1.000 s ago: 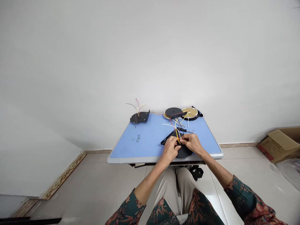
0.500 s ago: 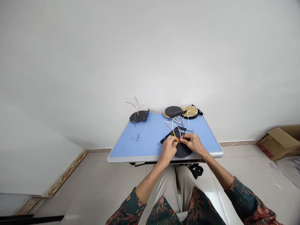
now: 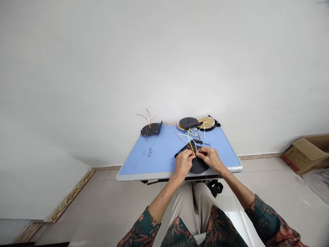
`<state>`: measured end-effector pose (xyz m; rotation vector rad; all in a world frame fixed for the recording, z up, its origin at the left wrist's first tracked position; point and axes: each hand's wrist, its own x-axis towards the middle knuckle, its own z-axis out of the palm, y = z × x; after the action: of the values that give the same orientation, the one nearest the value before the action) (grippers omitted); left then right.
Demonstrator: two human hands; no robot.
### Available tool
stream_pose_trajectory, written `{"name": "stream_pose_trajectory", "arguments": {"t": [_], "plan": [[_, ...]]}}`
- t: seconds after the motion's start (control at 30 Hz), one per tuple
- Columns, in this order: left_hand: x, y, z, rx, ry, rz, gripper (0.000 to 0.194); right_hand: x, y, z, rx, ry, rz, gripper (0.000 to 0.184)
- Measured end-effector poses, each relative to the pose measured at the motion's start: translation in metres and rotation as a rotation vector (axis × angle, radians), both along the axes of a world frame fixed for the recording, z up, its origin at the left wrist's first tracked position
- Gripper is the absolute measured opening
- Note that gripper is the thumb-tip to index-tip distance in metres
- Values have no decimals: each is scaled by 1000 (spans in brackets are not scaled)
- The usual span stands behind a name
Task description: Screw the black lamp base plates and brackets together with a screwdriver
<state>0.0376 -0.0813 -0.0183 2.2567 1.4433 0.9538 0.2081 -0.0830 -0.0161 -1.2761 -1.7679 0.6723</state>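
Note:
A round black plate (image 3: 198, 168) with a straight flange lies at the table's near edge, under both hands. Yellow, white, red and black wires (image 3: 189, 136) rise from its middle and fan out toward the back. My left hand (image 3: 183, 162) is closed, thumb and index finger pinching the wires close to the plate's centre. From the other side my right hand (image 3: 212, 158) pinches at the same wire bundle, fingertips almost touching the left ones. Which strand each hand grips is hidden by the fingers. Behind the hands lies a screwdriver (image 3: 205, 143).
Small silver screws (image 3: 149, 153) lie on the blue table (image 3: 164, 161), left of my hands. A wired black plate (image 3: 154, 129) sits at the back left. At the back right, another black plate (image 3: 188, 121) overlaps a tan-faced disc (image 3: 207, 122). A cardboard box (image 3: 304, 152) stands on the floor.
The yellow and red wires have shifted left and gathered closer together at my left fingertips. Both hands stay at the plate's centre. The whole view has shifted slightly.

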Motion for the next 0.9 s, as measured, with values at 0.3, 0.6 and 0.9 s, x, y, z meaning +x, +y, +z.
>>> {"name": "stream_pose_trajectory", "arguments": {"t": [0.3, 0.6, 0.9], "plan": [[9, -3, 2, -25, 145, 144, 11, 2, -2, -2, 23, -22, 45, 16], [6, -1, -2, -59, 98, 175, 13, -1, -3, -3, 28, -16, 1, 15], [10, -2, 5, 35, 44, 46, 22, -3, 0, -8, 62, -58, -6, 17]]}}
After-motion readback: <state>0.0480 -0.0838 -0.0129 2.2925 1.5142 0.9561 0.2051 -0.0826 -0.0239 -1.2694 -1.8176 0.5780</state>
